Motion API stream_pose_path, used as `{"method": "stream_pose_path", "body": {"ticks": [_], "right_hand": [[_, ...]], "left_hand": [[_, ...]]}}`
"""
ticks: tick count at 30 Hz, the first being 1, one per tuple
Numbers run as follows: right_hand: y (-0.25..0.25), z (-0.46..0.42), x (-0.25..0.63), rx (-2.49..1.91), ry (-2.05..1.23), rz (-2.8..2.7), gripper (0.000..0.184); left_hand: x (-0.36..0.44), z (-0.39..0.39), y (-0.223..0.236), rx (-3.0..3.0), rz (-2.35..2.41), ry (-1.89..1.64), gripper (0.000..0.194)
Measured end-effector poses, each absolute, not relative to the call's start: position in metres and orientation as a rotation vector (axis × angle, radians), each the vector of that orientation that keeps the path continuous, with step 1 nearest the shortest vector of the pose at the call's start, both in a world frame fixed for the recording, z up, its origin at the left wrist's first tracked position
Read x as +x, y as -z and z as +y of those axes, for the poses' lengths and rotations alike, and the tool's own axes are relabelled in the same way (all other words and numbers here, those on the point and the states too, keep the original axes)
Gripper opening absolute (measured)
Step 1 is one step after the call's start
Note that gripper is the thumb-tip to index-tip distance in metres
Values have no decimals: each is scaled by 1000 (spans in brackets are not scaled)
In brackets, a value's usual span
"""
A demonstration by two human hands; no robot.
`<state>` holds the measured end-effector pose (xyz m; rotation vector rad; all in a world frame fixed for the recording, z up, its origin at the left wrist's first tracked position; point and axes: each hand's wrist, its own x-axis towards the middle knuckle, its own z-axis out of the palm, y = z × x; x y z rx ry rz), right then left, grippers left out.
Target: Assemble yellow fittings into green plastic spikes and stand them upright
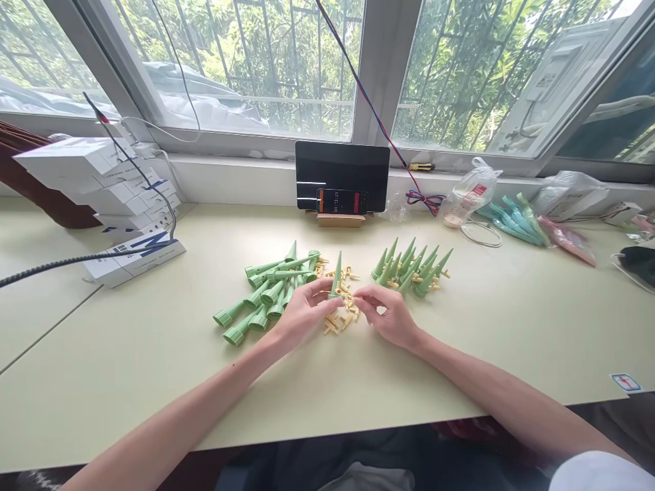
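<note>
My left hand (303, 312) is closed around the base of a green plastic spike (337, 273), which stands point up, with a yellow fitting near its lower end. Just to the right, my right hand (387, 317) is closed in a pinch near that base; whatever its fingertips hold is too small to make out. Small yellow fittings (348, 318) lie scattered between and behind both hands. Left of them is a pile of loose green spikes (270, 294), most lying on their sides. Beyond my right hand, several green spikes (409, 267) stand close together, point up, with yellow fittings at their lower parts.
A phone (342, 202) leans on a black tablet (342, 167) at the windowsill. White boxes (136, 262) are stacked at the left with a black cable (66, 266) across them. Plastic bags (471, 194), a coiled white cable (481, 235) and colored packets (516, 221) lie back right.
</note>
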<state>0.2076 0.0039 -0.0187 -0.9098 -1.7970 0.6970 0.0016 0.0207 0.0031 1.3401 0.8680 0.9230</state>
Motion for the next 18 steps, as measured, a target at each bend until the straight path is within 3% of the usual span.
{"method": "stream_pose_path", "body": {"ticks": [18], "right_hand": [[20, 1, 208, -900, -587, -1750, 15]], "left_hand": [[5, 17, -4, 1559, 987, -1060, 30]]}}
